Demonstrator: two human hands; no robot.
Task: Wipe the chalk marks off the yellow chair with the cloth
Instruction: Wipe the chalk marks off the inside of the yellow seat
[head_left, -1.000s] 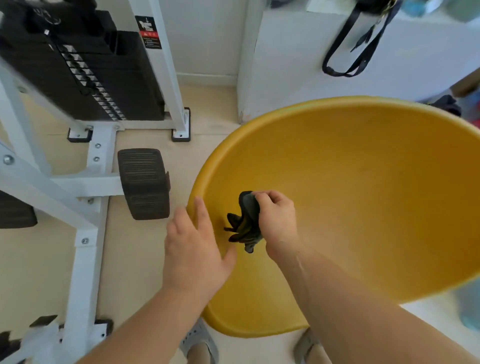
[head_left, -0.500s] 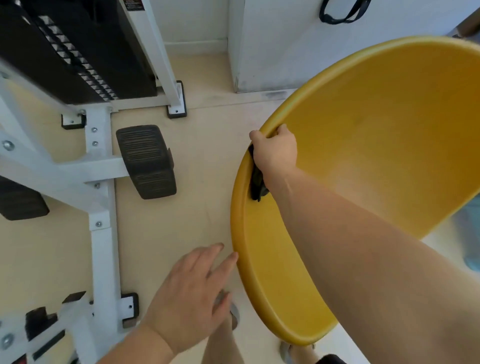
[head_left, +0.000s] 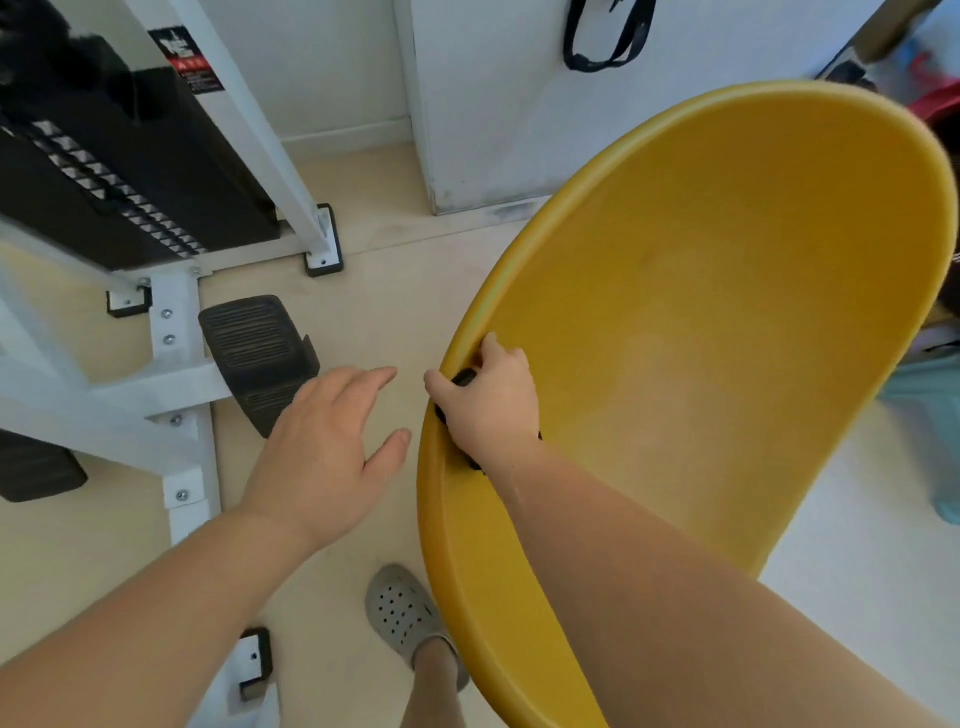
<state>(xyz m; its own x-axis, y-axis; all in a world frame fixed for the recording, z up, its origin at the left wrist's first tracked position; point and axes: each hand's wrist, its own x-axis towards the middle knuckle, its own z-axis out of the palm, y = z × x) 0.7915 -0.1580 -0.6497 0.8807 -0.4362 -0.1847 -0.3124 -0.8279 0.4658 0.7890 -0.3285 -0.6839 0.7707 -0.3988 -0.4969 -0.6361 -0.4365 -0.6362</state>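
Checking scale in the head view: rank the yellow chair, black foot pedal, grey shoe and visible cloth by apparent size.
1. yellow chair
2. black foot pedal
3. grey shoe, nearer the camera, so this order is unsure
4. cloth, mostly hidden under the right hand

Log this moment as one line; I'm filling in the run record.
right hand: presses dark cloth on yellow plastic chair rim | left hand: open, above floor, off chair | chalk marks: none discernible

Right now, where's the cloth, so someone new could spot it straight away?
Find the big yellow chair filling the right side. On its left rim, the right hand presses down. The cloth is the dark fabric peeking out between and under those fingers, the only black thing on the yellow surface.
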